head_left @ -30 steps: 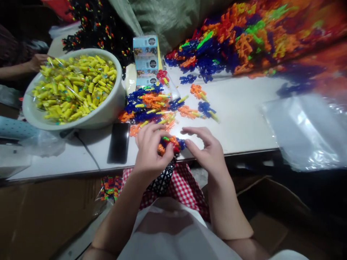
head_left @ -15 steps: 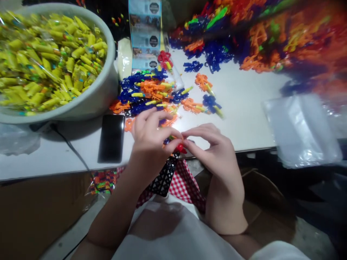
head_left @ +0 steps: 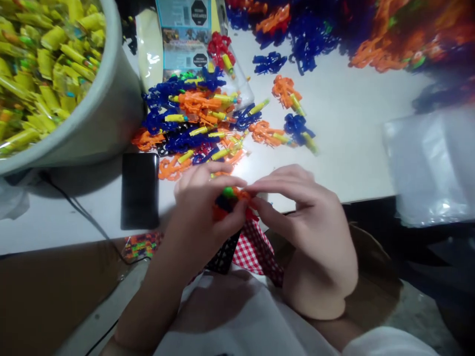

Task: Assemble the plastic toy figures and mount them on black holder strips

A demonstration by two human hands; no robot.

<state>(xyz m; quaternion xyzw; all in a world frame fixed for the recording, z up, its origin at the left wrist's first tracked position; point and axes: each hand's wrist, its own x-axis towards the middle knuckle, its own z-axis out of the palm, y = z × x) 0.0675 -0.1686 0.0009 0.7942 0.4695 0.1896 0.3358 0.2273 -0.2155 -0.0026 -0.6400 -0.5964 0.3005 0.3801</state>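
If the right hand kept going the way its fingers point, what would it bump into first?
Probably the left hand's fingertips or the little toys held there. The right hand points at both, almost touching, so it's hard to tell which comes first.

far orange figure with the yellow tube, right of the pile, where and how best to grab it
Likely best to pinch the orange figure across its broad body, from the right, where bare white table gives room. Its yellow tube is narrow and ends close to a blue figure, so avoid that end.
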